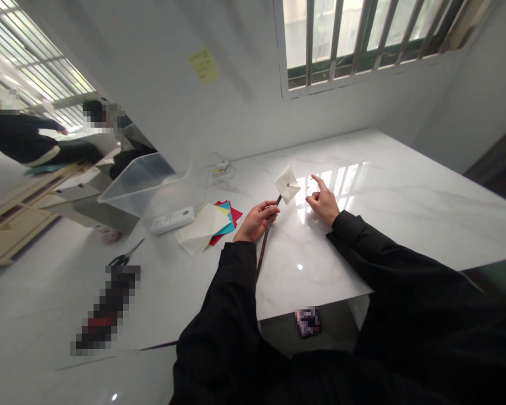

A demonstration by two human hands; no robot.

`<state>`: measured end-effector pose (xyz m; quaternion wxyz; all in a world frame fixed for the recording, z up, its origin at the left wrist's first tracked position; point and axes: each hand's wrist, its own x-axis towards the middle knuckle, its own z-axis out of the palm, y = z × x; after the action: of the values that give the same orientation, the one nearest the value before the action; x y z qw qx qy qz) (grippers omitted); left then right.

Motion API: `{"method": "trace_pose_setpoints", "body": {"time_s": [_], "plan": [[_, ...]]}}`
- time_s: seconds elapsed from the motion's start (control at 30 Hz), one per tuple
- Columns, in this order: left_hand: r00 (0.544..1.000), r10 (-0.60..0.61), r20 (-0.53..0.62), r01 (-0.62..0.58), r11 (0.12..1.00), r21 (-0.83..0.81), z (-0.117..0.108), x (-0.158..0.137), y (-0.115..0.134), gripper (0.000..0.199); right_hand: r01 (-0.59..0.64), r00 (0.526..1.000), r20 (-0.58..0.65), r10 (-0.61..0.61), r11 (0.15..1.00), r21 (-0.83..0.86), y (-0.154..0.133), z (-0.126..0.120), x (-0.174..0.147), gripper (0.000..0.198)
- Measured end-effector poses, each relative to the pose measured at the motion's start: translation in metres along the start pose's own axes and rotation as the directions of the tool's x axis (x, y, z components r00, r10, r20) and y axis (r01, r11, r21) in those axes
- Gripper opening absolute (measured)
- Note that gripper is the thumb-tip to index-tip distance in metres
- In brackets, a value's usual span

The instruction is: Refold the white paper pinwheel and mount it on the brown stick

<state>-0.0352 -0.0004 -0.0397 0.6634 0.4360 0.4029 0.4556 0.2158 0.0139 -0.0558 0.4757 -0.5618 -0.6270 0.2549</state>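
A white paper pinwheel (285, 185) is fixed to the upper end of a thin dark brown stick (263, 247). My left hand (258, 220) pinches that stick just below the pinwheel, fingers closed round it. To the right of the pinwheel, apart from it, is my right hand (324, 201). Its index finger points outward toward the pinwheel's side and the other fingers are curled; I see nothing held in it. Left of my left hand lie sheets of white paper (202, 228), with blue paper (227, 224) and red paper (235, 214) partly under them.
A clear plastic bin (141, 180) and a white oblong device (172, 220) stand left of the papers. Black scissors (125, 256) lie nearer, above a blurred dark item (105, 315). A small white object with a cable (221, 167) is by the wall. Other people (21, 135) are at far left.
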Motion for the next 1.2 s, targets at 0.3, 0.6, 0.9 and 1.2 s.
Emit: {"method": "trace_pose_setpoints", "body": {"time_s": [0.3, 0.6, 0.9, 1.2], "plan": [[1.000, 0.008, -0.015, -0.008, 1.000, 0.001, 0.002, -0.002, 0.002, 0.051, 0.081, 0.943, 0.332, 0.005, 0.967, -0.243, 0.001, -0.003, 0.011, 0.026], [1.000, 0.005, -0.007, -0.005, 1.000, 0.020, 0.002, -0.002, 0.004, 0.050, -0.030, 0.988, 0.142, 0.052, 0.987, -0.159, -0.003, -0.001, 0.006, 0.035], [1.000, 0.022, -0.010, -0.022, 1.000, 0.019, 0.002, 0.000, 0.001, 0.051, 0.037, 0.873, 0.485, -0.044, 0.999, 0.025, -0.008, 0.000, 0.004, 0.029], [1.000, 0.006, -0.014, -0.006, 1.000, 0.011, 0.001, -0.001, 0.002, 0.050, 0.031, 0.957, 0.289, -0.020, 0.999, -0.034, -0.005, 0.005, 0.003, 0.027]]}}
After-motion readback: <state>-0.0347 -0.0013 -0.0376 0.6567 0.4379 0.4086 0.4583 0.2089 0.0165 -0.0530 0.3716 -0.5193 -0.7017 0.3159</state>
